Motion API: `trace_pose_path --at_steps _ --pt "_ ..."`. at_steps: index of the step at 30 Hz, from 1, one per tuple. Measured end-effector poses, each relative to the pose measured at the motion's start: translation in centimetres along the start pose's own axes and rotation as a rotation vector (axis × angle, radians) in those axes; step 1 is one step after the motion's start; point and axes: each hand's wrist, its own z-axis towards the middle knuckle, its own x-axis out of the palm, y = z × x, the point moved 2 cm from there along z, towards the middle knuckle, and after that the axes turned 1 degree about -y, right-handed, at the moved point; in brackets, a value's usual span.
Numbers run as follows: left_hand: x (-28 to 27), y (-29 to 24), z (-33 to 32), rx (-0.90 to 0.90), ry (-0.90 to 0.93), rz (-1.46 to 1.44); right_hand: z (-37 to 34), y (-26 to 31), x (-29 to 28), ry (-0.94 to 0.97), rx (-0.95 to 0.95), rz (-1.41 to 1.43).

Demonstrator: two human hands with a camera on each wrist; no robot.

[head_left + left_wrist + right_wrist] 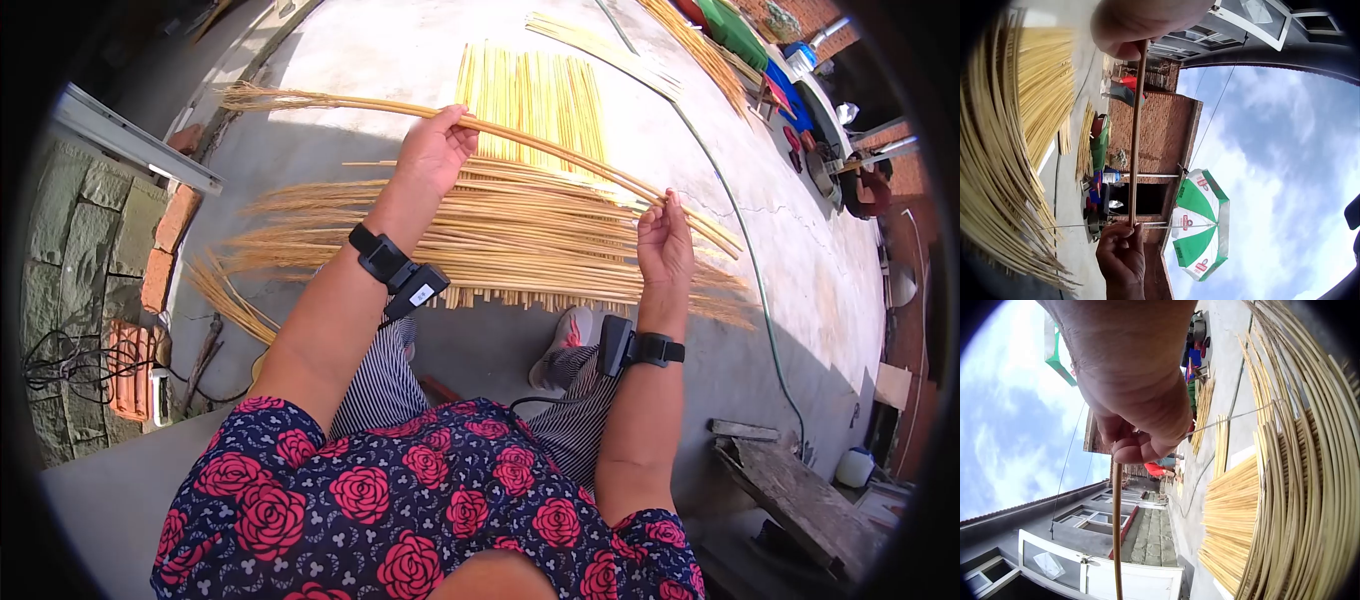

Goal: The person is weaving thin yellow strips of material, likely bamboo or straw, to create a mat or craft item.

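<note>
A few long tan stalks (570, 152) with feathery tips at the left are held up above the pile, slanting down to the right. My left hand (436, 150) grips them left of their middle, and my right hand (665, 240) pinches them near the thick right end. Below them a wide layer of stalks (520, 240) lies crosswise on the ground. In the left wrist view the held stalk (1137, 137) runs between both hands. The right wrist view has the right hand's curled fingers (1138, 447) around the stalk (1117, 531); a thin strand also shows there.
Behind the pile lies a row of yellow stalks (530, 100) pointing away. A green hose (750, 240) crosses the concrete at the right. Weathered boards (800, 500) lie at the lower right, bricks and a stone wall (90, 220) at the left. A person in red (1157, 469) is farther off.
</note>
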Motion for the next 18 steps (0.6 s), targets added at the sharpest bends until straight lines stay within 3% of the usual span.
trace_pose_path --at_steps 13,16,18 --pt "-1.4 -2.0 0.3 0.179 -0.205 0.017 0.2 0.5 -0.7 -0.045 -0.049 -0.041" --pt "-1.2 -1.8 0.1 0.171 -0.194 0.0 0.2 0.6 -0.7 -0.098 -0.075 -0.084" --pt "-0.7 -1.7 0.1 0.106 -0.079 -0.01 0.0 0.7 -0.5 -0.117 -0.067 -0.1"
